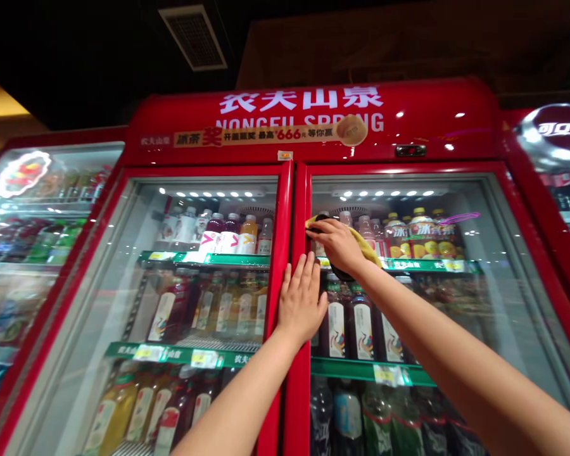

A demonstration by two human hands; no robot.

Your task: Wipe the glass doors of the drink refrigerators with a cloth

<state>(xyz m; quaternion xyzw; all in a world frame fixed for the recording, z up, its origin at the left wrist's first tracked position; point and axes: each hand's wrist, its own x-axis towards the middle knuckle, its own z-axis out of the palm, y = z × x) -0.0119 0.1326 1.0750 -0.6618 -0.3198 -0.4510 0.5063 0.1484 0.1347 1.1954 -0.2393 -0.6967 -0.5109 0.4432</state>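
In front of me stands a red drinks fridge (432, 123) with two glass doors. My left hand (301, 297) lies flat on the red frames where the doors meet, fingers stretched upward and holding nothing. Higher up, my right hand (337, 244) presses a yellow cloth (368, 249) against the right door's glass, close to its inner frame. The cloth's loose end shows behind the wrist. A dark round shape beneath the right hand cannot be made out clearly.
Bottles (230, 234) fill several shelves behind the glass. Green label strips (204, 259) run along the shelf edges. Another lit fridge (33, 253) stands on the left, and a red one (558, 164) on the right. A ceiling vent (193, 38) is overhead.
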